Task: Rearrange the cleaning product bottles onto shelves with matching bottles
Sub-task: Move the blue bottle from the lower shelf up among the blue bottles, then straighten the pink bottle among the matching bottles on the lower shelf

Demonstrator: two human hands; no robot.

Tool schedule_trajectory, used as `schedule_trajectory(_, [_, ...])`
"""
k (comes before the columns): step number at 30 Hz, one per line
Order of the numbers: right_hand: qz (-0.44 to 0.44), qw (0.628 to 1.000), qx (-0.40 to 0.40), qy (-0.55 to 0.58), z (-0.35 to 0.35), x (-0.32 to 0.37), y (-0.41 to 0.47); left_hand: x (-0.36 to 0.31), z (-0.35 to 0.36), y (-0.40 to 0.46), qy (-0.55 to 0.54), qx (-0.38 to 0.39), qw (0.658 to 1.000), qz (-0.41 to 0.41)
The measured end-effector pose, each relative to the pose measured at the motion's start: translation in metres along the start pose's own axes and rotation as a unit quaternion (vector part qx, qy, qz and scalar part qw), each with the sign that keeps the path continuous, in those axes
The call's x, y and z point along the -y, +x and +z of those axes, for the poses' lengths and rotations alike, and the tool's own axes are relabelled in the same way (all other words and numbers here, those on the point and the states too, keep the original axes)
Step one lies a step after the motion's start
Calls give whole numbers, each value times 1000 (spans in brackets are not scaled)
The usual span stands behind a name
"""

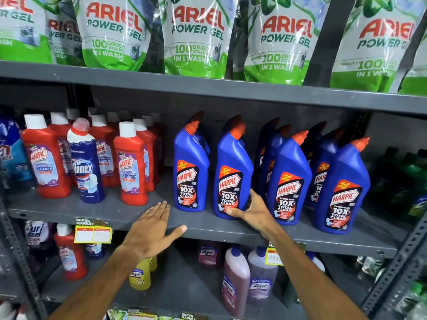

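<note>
Several blue Harpic bottles with orange caps stand on the grey middle shelf (pixel 143 215). My right hand (pixel 251 210) grips the base of the second blue Harpic bottle (pixel 232 172), thumb in front, fingers round its right side. My left hand (pixel 153 224) hovers flat and empty over the shelf's front edge, left of the first blue Harpic bottle (pixel 190 167). At the left, red Harpic Bathroom Cleaner bottles (pixel 131 165) stand in rows, and a dark blue Domex bottle (pixel 86 162) stands among them.
Green and white Ariel Power Gel pouches (pixel 196 35) fill the top shelf. Dark green bottles (pixel 406 181) sit at the far right. Below are Lizol bottles (pixel 235 280), a yellow bottle (pixel 139 277) and a red Harpic bottle (pixel 69 252). Yellow price tags (pixel 93 232) hang from the shelf edge.
</note>
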State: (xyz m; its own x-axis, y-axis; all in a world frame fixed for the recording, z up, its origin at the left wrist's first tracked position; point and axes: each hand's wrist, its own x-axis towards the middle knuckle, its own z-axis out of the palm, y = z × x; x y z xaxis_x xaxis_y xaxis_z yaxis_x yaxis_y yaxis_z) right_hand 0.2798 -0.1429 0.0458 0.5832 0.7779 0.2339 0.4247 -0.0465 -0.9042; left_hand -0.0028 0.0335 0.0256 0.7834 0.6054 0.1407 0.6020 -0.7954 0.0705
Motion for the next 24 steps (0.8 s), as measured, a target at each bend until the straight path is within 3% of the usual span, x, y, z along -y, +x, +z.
schedule_trajectory(19, [13,1000,0,15,0,4,-1,2,3,2,-4,-1,1000,4])
schedule_trajectory(24, [20,998,-30,-51,2,9,-12,2,3,1,-12,-3,1000,1])
